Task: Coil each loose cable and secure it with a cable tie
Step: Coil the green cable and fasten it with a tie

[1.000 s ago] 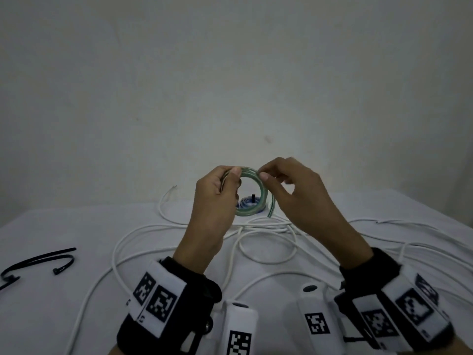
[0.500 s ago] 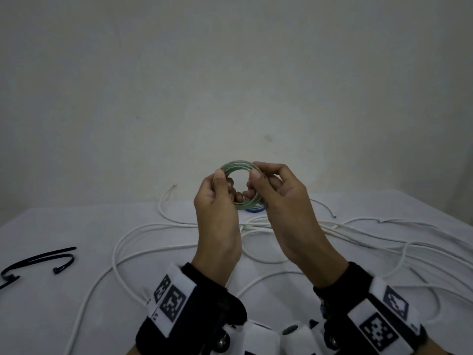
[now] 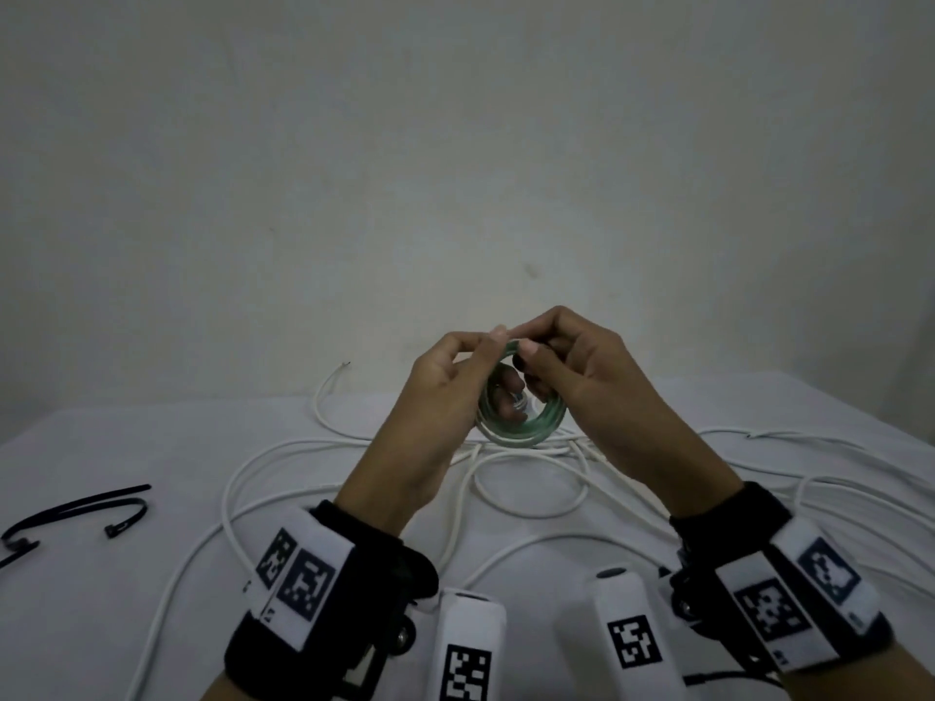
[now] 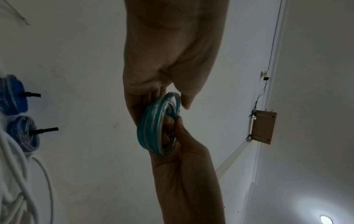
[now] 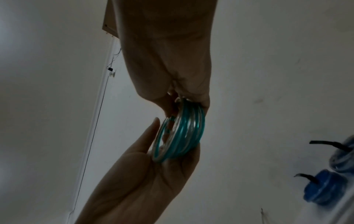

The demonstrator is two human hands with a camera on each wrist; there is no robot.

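Note:
A small coil of teal and clear cable [image 3: 526,430] is held up above the table's middle, its ring facing me. My left hand [image 3: 488,354] grips its upper left, thumb in front and fingers showing through the ring. My right hand [image 3: 534,346] pinches the top of the coil, fingertips close to the left thumb. In the left wrist view the left hand [image 4: 166,97] clamps the coil [image 4: 153,128] edge-on. The right wrist view shows the right hand [image 5: 184,100] pinching the coil [image 5: 182,134]. Several black cable ties [image 3: 76,508] lie at the table's left.
Long white cables [image 3: 531,503] loop loosely over the white table [image 3: 126,599] under and beside the hands. Two blue cable coils with black ties [image 4: 23,133] [image 5: 321,188] lie at the back, behind the hands. A plain wall stands close behind the table.
The hands have shifted their hold from the coil's sides to its top, so the ring now hangs lower below the fingertips. The wrists have spread apart again.

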